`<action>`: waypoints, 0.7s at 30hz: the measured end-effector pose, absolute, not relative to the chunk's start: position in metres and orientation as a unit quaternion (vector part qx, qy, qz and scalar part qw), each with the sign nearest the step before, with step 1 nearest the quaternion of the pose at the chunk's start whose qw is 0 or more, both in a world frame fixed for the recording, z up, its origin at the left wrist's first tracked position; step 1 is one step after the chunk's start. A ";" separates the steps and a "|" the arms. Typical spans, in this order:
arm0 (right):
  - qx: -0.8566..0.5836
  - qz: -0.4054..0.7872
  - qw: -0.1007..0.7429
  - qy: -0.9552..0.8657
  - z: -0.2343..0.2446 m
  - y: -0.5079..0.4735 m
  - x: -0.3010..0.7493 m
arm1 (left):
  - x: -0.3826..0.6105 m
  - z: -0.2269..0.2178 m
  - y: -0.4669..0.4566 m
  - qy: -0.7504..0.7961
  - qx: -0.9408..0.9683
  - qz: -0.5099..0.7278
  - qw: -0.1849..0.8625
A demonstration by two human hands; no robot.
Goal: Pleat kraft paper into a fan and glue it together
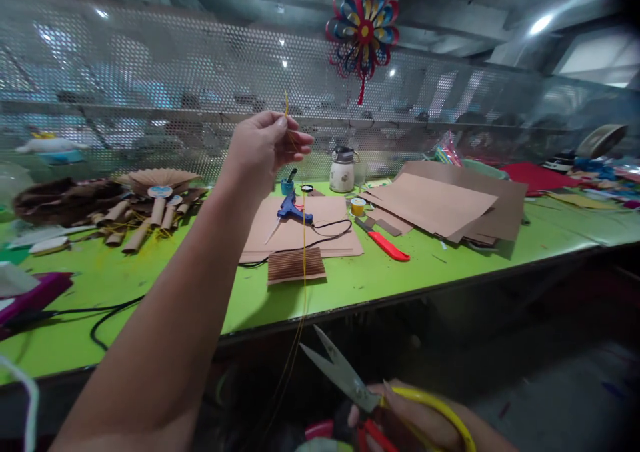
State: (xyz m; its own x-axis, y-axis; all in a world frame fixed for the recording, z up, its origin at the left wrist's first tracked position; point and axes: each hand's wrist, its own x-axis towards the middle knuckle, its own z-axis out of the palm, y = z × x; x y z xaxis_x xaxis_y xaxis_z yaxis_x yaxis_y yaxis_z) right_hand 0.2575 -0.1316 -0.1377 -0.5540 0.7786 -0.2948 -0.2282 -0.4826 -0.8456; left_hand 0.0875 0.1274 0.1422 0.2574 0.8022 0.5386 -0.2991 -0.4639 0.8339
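My left hand (267, 144) is raised above the green table (150, 285), its fingers pinched on a thin yellow thread (303, 252) that hangs straight down past the table's front edge. Low in the picture, my right hand (425, 422) grips scissors (345, 375) with yellow and red handles. Their blades are spread apart and point up-left, close to the hanging thread. A pleated brown paper strip (296, 265) lies on the table behind the thread. A blue glue gun (294, 210) rests on a brown card sheet (300, 229).
A red box cutter (386, 244), a yellow thread spool (357, 206) and a white jar (343, 170) lie near a stack of brown card sheets (440, 205). Paper fans and rolled tubes (145, 212) sit left. A perforated metal screen (150, 92) backs the table; a paper flower (363, 29) hangs above.
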 end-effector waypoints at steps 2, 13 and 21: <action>-0.348 0.789 0.314 -0.397 -0.145 -0.134 0.258 | 0.087 0.144 0.123 0.202 0.635 0.571 0.480; -0.316 0.853 0.225 -0.348 -0.165 -0.114 0.251 | 0.090 0.147 0.109 0.198 0.656 0.553 0.473; -0.281 0.911 0.204 -0.224 -0.177 -0.100 0.243 | 0.092 0.148 0.099 0.155 0.650 0.572 0.476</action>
